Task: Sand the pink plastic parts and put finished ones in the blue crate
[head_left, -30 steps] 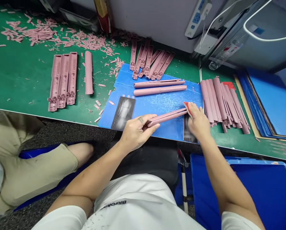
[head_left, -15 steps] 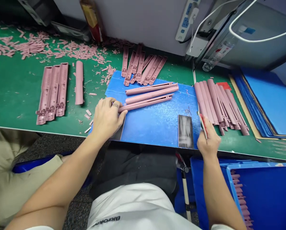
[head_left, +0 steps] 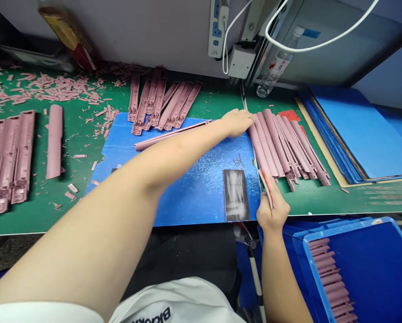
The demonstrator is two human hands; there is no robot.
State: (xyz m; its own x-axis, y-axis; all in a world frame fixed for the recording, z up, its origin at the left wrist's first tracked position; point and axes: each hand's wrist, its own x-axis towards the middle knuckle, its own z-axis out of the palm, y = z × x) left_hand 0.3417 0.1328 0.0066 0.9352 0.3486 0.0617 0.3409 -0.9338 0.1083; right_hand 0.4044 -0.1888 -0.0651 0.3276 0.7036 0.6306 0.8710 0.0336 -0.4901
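The left hand (head_left: 237,122), at about two o'clock from the view's centre, meets the upper end of the nearest pink shell in the row of pink shells (head_left: 270,137) on the green table (head_left: 214,101) toward three o'clock, though whether its fingers pinch that shell cannot be told. At four o'clock the right hand (head_left: 273,213) clasps a flat red-and-white piece (head_left: 267,188) beside the row's lower end. Another slender pink shell (head_left: 150,142) lies toward eleven o'clock on the blue sheet (head_left: 196,190), partly hidden by the left forearm (head_left: 160,166).
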